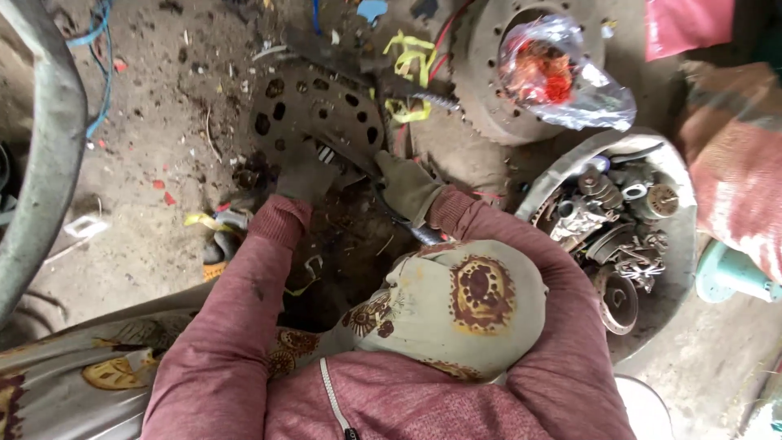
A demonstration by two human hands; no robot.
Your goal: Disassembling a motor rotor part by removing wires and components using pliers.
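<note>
Both gloved hands, left hand [305,175] and right hand [407,187], clasp a rusty, hole-pierced metal plate [318,110]; its long axis runs sideways beyond the fingers.

Open dirt floor [147,147] lies left of the perforated plate [314,106]; right, the brake drum [489,90] and parts basin [562,175] apparently crowd passage.

workshop | dirt floor [147,138] | basin of metal parts [619,220] | brake drum [481,73]

Perforated rusty metal plate [318,110], flat, grounded
</note>
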